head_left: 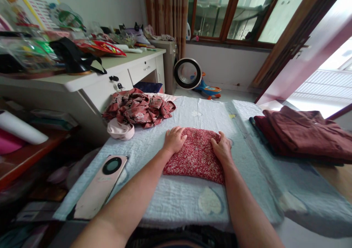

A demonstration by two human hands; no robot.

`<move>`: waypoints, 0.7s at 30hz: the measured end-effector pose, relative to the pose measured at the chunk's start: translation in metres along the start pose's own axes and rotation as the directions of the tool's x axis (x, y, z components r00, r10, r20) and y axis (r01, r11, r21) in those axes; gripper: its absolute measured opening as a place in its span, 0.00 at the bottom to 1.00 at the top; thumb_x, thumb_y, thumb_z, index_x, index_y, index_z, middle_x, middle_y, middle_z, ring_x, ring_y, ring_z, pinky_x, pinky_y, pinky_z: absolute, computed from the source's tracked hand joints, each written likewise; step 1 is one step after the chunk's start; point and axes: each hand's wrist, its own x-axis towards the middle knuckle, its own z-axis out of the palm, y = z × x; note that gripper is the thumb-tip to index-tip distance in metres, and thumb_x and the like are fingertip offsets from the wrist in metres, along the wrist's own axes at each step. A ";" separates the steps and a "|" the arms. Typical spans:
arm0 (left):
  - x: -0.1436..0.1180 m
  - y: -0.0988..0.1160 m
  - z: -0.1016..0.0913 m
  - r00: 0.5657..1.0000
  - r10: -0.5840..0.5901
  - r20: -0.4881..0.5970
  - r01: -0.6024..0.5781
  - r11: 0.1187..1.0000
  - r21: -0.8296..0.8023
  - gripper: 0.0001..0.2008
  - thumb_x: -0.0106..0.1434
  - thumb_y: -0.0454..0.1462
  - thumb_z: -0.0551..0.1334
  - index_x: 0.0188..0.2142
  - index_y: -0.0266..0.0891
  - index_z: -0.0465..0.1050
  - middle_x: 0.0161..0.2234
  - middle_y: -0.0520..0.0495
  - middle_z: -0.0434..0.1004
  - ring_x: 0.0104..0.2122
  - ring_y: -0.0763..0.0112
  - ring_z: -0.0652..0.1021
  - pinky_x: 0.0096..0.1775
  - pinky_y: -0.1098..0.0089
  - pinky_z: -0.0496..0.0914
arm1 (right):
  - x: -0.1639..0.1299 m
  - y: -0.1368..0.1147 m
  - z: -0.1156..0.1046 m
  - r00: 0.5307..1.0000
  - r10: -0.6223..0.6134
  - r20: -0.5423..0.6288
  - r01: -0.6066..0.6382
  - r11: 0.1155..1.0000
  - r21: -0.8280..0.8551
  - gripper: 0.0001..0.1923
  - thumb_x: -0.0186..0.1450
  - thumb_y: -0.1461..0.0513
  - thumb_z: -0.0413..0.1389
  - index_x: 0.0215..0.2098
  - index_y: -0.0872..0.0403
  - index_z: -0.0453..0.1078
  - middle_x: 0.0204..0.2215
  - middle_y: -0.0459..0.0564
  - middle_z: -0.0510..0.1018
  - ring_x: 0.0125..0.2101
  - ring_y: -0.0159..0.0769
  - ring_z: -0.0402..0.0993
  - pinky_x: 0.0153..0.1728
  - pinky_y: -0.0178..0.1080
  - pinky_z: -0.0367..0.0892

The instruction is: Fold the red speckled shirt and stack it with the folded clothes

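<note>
Folded red cloth (197,155) at my dial's centre on the counter (209,110), a hand at each side.
I judge that even, light pressure from both sides keeps its edges square; the left hand's (175,141) fingers rest loosely spread at its ten o'clock, while I cannot tell whether the right hand's (223,149) pinch the edge at two. I count one phone (101,189) at eight, one crumpled floral heap (139,107) and one pale band (121,129) at ten, one garment stack (305,130) at three, its layers uncountable.

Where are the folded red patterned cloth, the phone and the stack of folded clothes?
Folded red patterned cloth (196,156): head view, middle of its upper side.
Phone (99,188): head view, middle of its back.
Stack of folded clothes (302,130): head view, its top layer.
</note>
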 end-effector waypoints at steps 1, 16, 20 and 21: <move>0.000 -0.004 -0.001 0.999 -0.040 -0.019 0.041 0.999 0.023 0.19 0.68 0.43 0.55 0.56 0.43 0.69 0.58 0.43 0.71 0.60 0.58 0.67 0.58 0.56 0.59 | 0.000 0.000 -0.002 1.000 0.011 0.005 -0.011 1.000 -0.003 0.32 0.62 0.53 0.52 0.60 0.64 0.65 0.48 0.65 0.78 0.49 0.52 0.71 0.53 0.47 0.59; -0.007 -0.020 -0.015 0.967 -0.238 -0.090 0.249 0.960 0.128 0.18 0.65 0.49 0.58 0.47 0.40 0.72 0.54 0.38 0.72 0.56 0.51 0.68 0.56 0.53 0.60 | -0.008 -0.010 -0.017 0.988 0.156 0.020 -0.147 0.959 -0.241 0.30 0.65 0.48 0.52 0.57 0.59 0.68 0.55 0.66 0.71 0.55 0.57 0.64 0.54 0.53 0.58; -0.006 -0.023 -0.014 0.973 -0.222 -0.062 0.228 0.967 0.112 0.18 0.64 0.49 0.60 0.47 0.40 0.71 0.55 0.37 0.71 0.57 0.49 0.67 0.57 0.50 0.58 | -0.006 -0.007 -0.016 0.988 0.143 0.054 -0.125 0.962 -0.241 0.25 0.66 0.47 0.50 0.48 0.58 0.73 0.54 0.64 0.72 0.54 0.56 0.65 0.54 0.53 0.58; -0.005 -0.023 -0.013 0.975 -0.215 -0.050 0.219 0.970 0.108 0.18 0.64 0.48 0.60 0.48 0.40 0.71 0.56 0.37 0.71 0.58 0.49 0.66 0.57 0.49 0.58 | -0.005 -0.006 -0.015 0.990 0.131 0.058 -0.114 0.966 -0.233 0.25 0.66 0.47 0.50 0.47 0.58 0.73 0.54 0.64 0.72 0.54 0.55 0.65 0.55 0.52 0.58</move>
